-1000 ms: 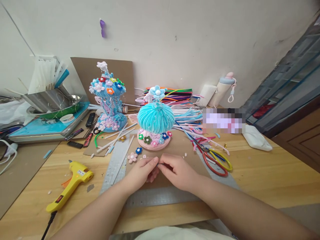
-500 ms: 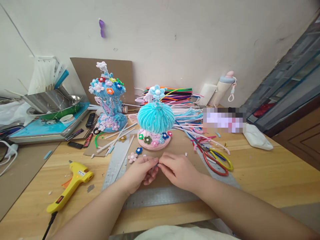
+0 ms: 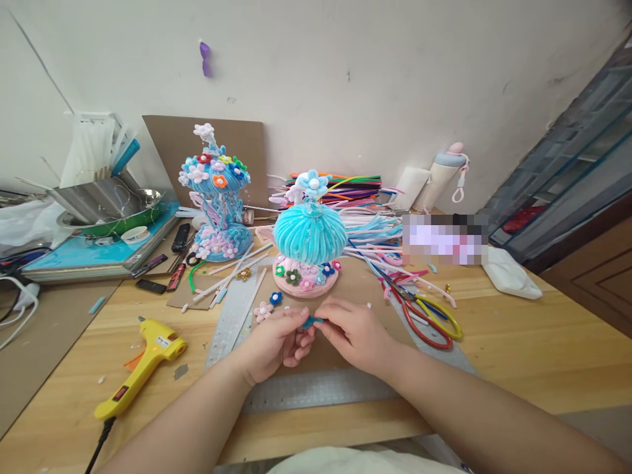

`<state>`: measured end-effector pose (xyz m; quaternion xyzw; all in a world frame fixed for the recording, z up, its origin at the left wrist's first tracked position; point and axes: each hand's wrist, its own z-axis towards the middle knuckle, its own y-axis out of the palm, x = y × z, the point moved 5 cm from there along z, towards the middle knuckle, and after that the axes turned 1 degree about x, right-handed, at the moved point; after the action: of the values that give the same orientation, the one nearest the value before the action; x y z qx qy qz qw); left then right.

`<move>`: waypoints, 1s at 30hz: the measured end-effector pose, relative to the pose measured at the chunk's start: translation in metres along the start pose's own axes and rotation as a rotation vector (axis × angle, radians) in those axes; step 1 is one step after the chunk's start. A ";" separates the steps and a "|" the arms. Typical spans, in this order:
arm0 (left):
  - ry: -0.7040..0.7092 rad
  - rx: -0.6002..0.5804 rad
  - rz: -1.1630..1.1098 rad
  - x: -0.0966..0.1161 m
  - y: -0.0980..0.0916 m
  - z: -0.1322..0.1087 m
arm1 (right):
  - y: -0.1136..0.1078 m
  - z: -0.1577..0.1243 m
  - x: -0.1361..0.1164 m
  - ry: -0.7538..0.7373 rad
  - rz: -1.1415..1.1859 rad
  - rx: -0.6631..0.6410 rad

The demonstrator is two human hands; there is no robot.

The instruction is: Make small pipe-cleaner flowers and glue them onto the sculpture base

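Between the fingertips of both hands is a small blue fuzzy pipe-cleaner piece (image 3: 311, 322), mostly covered by the fingers. My left hand (image 3: 284, 334) pinches its left side, lower fingers curled. My right hand (image 3: 353, 334) pinches its right end with thumb and forefinger. Just behind the hands stands a pipe-cleaner ornament with a turquoise dome (image 3: 310, 232) over a round pink base (image 3: 301, 287) covered in small flowers. Loose near my left hand lie a blue flower (image 3: 275, 298) and a pale pink flower (image 3: 263, 311).
A yellow glue gun (image 3: 141, 368) lies at the left. Scissors with red and yellow handles (image 3: 432, 327) lie right of the hands. Farther back are a taller blue flowered ornament (image 3: 217, 174), bundled pipe cleaners (image 3: 345, 187), a metal bowl (image 3: 99, 197) and a bottle (image 3: 439, 178).
More of the blue piece now shows between my fingertips, as the hands have parted slightly. The whole view has shifted a little; the things on the table lie as before.
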<state>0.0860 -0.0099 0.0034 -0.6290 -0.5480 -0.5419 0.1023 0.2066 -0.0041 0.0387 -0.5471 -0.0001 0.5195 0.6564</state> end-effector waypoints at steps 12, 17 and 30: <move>0.158 0.113 0.142 0.001 0.000 0.004 | 0.000 0.001 -0.005 -0.037 -0.113 -0.062; 0.372 0.223 0.494 0.007 0.003 0.003 | 0.007 0.001 0.008 0.221 0.368 0.055; 0.626 0.390 0.751 0.022 -0.004 -0.009 | 0.029 -0.001 0.022 0.649 1.340 0.039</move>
<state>0.0734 -0.0020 0.0227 -0.5595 -0.3186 -0.5178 0.5634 0.1977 0.0059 0.0048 -0.5439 0.5367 0.6207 0.1756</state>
